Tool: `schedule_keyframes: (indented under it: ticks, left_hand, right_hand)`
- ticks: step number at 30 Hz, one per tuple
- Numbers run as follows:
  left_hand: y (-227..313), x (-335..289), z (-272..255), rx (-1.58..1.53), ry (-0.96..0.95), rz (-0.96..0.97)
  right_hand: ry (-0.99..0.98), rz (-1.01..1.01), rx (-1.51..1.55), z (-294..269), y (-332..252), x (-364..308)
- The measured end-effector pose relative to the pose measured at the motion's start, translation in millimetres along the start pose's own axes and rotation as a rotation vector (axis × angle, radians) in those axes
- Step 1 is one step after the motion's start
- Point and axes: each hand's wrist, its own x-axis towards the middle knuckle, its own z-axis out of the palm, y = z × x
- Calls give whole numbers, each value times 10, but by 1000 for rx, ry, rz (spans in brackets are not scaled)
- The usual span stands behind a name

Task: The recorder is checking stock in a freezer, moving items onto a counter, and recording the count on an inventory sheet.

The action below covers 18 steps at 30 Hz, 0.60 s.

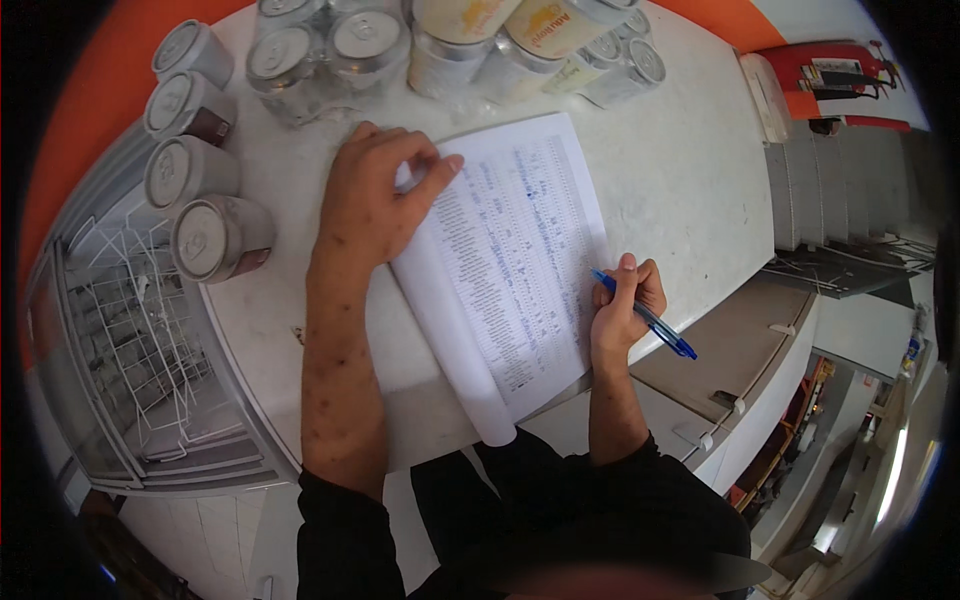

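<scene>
Two black sleeves nearest, on near side of papers; bare forearms run up L & R of them. Papers lie on pale bench, slightly askew, near end at bench edge. Their L side curls into a long roll; open page has printed rows w/ blue handwritten marks, too small to read.

R hand at papers' R edge, closed round blue pen, thumb up. Pen slants: one end by papers' edge, other pointing away from them, to near R. Pen touching page or not: can't tell.

L hand at papers' far L corner, fingers bent, thumb laid on page, thumb–forefinger gap narrow. Can't tell if pinching the roll or only pressing it.

Well L of papers: four single cans in a row, lids up. Farther L of papers & lower: white wire rack.

Beyond papers' far end: film-wrapped cans, lids up; yellow-and-white cans stacked to their R, atop others.

Far R of papers, past bench: red object w/ black parts, kind unclear.
</scene>
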Motion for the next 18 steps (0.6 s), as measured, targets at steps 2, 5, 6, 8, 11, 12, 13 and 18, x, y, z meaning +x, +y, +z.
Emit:
schedule_keyframes:
  ticks: [2,5,6,8,11,12,13,18]
  left_hand:
    - [-7,15,15,17,-24,32]
    - [-14,-5,-5,-5,-35,40]
    - [-52,-22,-23,16,-19,25]
    - [-161,-66,-57,-6,27,111]
    - [-204,-23,69,-28,66,175]
    - [-172,4,124,-61,103,255]
    - [-129,-19,156,-16,117,213]
    - [-143,-141,108,-22,181,130]
  right_hand:
    - [10,25,-12,-8,-7,8]
    - [18,22,-48,2,7,30]
    - [5,26,-61,23,38,31]
    - [-11,-23,-83,62,127,44]
    - [82,-19,-95,42,131,56]
    - [92,-33,-117,11,61,47]
    - [92,-43,-129,4,-4,30]
    - [21,-72,-174,94,-37,-36]
